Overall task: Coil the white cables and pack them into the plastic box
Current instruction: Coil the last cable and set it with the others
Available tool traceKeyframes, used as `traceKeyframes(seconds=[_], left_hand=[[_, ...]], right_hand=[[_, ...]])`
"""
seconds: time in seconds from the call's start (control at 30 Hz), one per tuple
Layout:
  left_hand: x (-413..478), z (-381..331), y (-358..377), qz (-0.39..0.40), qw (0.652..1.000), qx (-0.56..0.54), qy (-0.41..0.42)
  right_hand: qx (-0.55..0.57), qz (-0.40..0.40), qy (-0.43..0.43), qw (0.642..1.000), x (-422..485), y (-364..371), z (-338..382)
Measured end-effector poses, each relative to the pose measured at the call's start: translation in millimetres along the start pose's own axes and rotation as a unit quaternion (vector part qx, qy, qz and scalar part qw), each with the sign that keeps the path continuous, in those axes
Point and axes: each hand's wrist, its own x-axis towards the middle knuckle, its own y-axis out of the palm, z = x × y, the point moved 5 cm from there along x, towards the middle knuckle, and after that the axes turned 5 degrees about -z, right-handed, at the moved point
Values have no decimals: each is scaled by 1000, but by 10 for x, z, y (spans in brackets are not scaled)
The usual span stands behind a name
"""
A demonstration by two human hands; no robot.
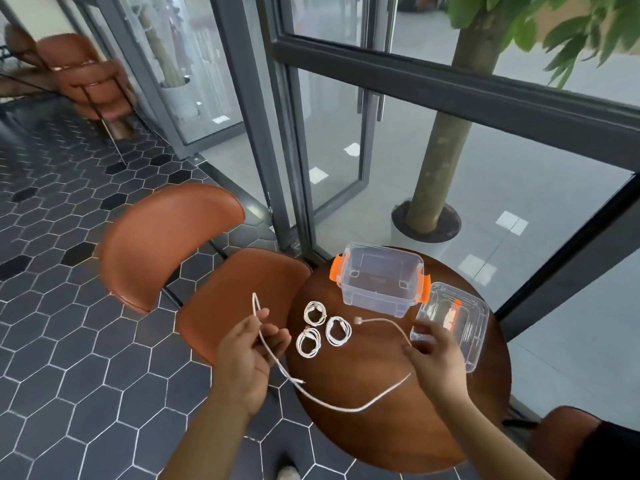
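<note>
A clear plastic box (380, 279) with orange latches stands open at the far side of the round wooden table (381, 427). Its clear lid (453, 323) lies to the right of it. Three coiled white cables (323, 327) lie in front of the box. My left hand (251, 355) is shut on a loose white cable (332, 405), held off the table's left edge, a loop rising above the fingers. The cable sags across the table to my right hand (434, 355), which pinches it near the plug end (358, 320), in front of the lid.
An orange-brown chair (207, 271) stands just left of the table on a dark hexagon-tiled floor. Glass doors and dark frames run behind the table. A tree trunk in a pot (429, 209) rises beyond the glass. Another chair's corner shows at bottom right.
</note>
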Motion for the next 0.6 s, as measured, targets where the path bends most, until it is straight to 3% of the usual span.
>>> traceKeyframes(seconds=[0.13,0.33,0.47,0.53,0.6], left_hand=[[5,93,-259,-24,995,98,-15],[51,325,-407,6,933,358,-35],[-3,255,-305,29,886,460,50],[-118,130,-129,60,917,390,67],[-126,82,39,105,971,217,-10]], right_hand=[[185,129,97,969,-100,335,321],[240,214,61,945,-210,689,865],[284,256,65,922,-268,783,1090],[291,275,61,914,-293,829,1154],[266,291,31,918,-317,870,1211]])
